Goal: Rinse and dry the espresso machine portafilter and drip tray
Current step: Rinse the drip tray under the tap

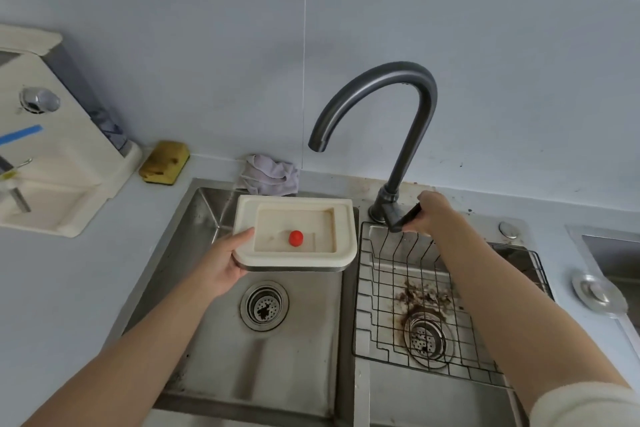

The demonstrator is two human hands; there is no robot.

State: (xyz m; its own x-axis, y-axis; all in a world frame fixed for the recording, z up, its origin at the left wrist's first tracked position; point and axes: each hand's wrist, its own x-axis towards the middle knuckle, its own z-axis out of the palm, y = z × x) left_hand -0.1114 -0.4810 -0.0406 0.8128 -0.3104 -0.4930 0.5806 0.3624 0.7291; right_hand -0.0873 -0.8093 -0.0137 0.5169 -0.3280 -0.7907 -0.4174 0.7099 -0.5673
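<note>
Drip tray level over left basin, my left hand gripping its 9 o'clock edge. Right hand wrapped round faucet lever. Risk: hard flow tips one-edge hold, splashing cloth at 12 o'clock.

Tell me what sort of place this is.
Most likely a home kitchen: a stainless double sink under a gooseneck faucet, a sponge on the counter, and a cream espresso machine at the left.
</note>
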